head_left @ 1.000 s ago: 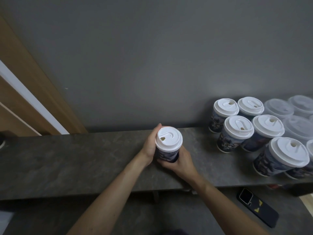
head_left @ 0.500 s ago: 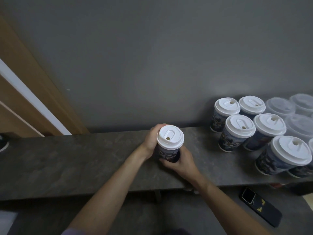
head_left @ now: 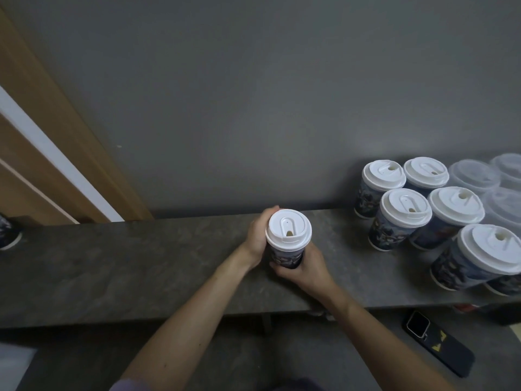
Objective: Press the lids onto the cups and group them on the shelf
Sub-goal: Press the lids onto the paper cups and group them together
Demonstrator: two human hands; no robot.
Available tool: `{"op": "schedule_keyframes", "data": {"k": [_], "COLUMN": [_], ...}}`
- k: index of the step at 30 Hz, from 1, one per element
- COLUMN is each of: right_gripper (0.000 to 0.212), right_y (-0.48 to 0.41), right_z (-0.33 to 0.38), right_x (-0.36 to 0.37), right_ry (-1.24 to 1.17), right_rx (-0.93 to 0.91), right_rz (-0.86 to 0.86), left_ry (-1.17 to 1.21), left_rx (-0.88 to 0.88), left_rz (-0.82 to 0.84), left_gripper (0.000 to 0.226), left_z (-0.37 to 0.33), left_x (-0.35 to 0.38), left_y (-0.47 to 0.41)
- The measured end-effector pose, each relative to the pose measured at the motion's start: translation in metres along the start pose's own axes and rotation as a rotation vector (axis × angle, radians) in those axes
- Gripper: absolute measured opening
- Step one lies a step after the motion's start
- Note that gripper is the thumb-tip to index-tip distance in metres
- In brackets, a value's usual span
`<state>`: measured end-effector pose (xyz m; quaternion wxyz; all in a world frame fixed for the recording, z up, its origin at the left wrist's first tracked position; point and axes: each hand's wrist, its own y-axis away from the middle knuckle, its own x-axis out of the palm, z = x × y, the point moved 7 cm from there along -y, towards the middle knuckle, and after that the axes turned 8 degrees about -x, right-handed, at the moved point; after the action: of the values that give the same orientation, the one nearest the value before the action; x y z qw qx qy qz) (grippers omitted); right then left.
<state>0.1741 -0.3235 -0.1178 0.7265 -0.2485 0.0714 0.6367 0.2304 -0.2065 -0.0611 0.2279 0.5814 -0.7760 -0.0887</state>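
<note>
Against the grey wall (head_left: pixel 253 108), on the dark stone-patterned shelf (head_left: pixel 141 263), a printed paper cup (head_left: pixel 286 258) stands upright between both of the person's hands. Its white sip lid (head_left: pixel 289 230) looks level and seated, as far as the rim shows. The left hand (head_left: pixel 258 235) wraps the cup's left and far side, fingers curled close under the lid's rim. The right hand (head_left: pixel 304 269) clasps the lower body from the near right, fingers curled round it. I'd read this two-handed clasp as steadying the cup after pressing, or readying it to be carried. A tall, light paper cup tips easily, and one high grip plus one low grip keeps it plumb.

Right of the cup, well apart from it, the lidded cups (head_left: pixel 403 218) stand packed rim to rim, with clear-lidded containers (head_left: pixel 473 173) beyond them. That is surely where this one belongs. Open shelf runs from the cup to that group, so a slide or short lift rightward has room, and the group's near-left flank looks the easiest spot to join. The shelf's front edge passes just near of the cup, under the right wrist, so any move should favour the wall side. Below and right of the cup, past that edge, a phone (head_left: pixel 439 348) lies on a lower surface. Left of the cup the shelf runs on toward a wooden door frame (head_left: pixel 70 131).
</note>
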Motion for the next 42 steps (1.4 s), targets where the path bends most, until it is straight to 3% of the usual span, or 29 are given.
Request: {"op": "schedule_keyframes", "data": {"k": [3, 6, 8, 10, 12, 16, 18, 21, 27, 31, 33, 35, 37, 39, 42], "right_gripper": [0.079, 0.074, 0.063, 0.046, 0.038, 0.057, 0.059, 0.067, 0.052, 0.066, 0.067, 0.065, 0.069, 0.071, 0.073], "right_y": [-0.001, -0.001, -0.002, -0.003, -0.005, -0.018, -0.027, -0.04, -0.061, -0.063, -0.064, -0.063, -0.058, -0.052, -0.049], "right_z": [0.002, 0.004, 0.006, 0.011, 0.029, 0.097, 0.138, 0.19, 0.256, 0.283, 0.29, 0.301, 0.315, 0.329, 0.343], "right_x": [0.001, 0.0, -0.003, -0.008, -0.019, -0.043, -0.057, -0.08, -0.118, -0.124, -0.126, -0.127, -0.129, -0.133, -0.135], "right_ry": [-0.017, -0.062, -0.126, -0.26, -0.453, -0.705, -0.802, -0.796, -0.815, -0.805, -0.854, -0.908, -0.987, -1.044, -1.045], "right_rx": [-0.006, 0.031, 0.083, 0.172, 0.243, 0.234, 0.196, 0.082, -0.01, -0.032, 0.009, 0.082, 0.16, 0.201, 0.215], "right_rz": [-0.005, 0.009, 0.035, 0.073, 0.09, 0.14, 0.162, 0.153, 0.064, 0.116, 0.12, 0.19, 0.293, 0.36, 0.406], "left_ry": [0.039, 0.073, 0.087, 0.082, 0.034, -0.066, -0.033, -0.058, -0.044, -0.087, -0.074, -0.032, 0.014, 0.008, -0.008], "left_rx": [0.075, 0.073, 0.007, -0.08, -0.09, -0.004, 0.039, 0.256, 0.541, 0.637, 0.644, 0.597, 0.44, 0.27, 0.226], "left_rz": [-0.134, -0.128, -0.118, -0.106, -0.023, 0.276, 0.397, 0.395, 0.386, 0.274, 0.208, 0.13, 0.081, 0.112, 0.207], "left_gripper": [0.036, 0.052, 0.059, 0.051, 0.059, 0.072, 0.092, 0.109, 0.085, 0.048, 0.048, 0.055, 0.059, 0.053, 0.051], "left_z": [0.003, -0.001, -0.006, -0.014, -0.032, -0.085, -0.12, -0.185, -0.266, -0.288, -0.293, -0.295, -0.292, -0.286, -0.283], "left_x": [-0.006, -0.001, 0.003, 0.004, 0.011, 0.039, 0.055, 0.074, 0.092, 0.095, 0.095, 0.093, 0.092, 0.096, 0.099], "left_y": [0.003, 0.005, 0.004, -0.005, -0.005, 0.018, 0.037, 0.063, 0.102, 0.118, 0.123, 0.122, 0.117, 0.113, 0.115]}}
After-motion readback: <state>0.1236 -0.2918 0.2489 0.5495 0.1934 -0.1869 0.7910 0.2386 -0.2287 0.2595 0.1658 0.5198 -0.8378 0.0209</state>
